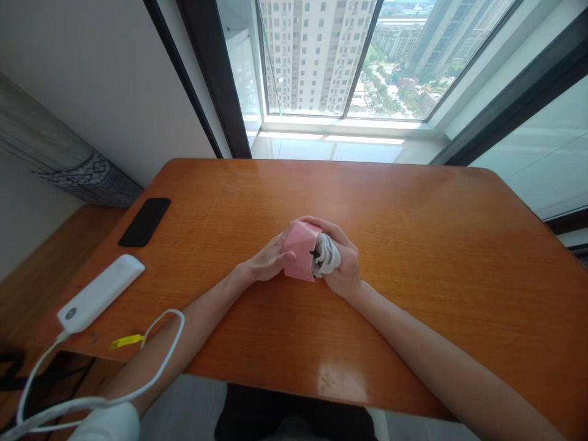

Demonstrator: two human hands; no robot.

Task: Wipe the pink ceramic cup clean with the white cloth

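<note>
Over the middle of the table, a small pink box (pixel 299 251) is held between both of my hands. Its side facing right gapes, and a bunched light grey cloth (pixel 326 255) sticks out there, with a small dark piece (pixel 315 253) beside it. My left hand (pixel 271 256) is closed round the box's left side, thumb across the front. Curled round the cloth from the right is my right hand (pixel 345 263), its fingers reaching over the box's top. How much cloth is inside the box is hidden.
A black phone (pixel 144 222) lies at the left on the wooden table (pixel 436 245). Nearer me is a white power strip (pixel 101 293) with a white cable (pixel 177 343) looping over my left forearm, and a yellow tag (pixel 127 341). A window (pixel 340 61) stands behind the table.
</note>
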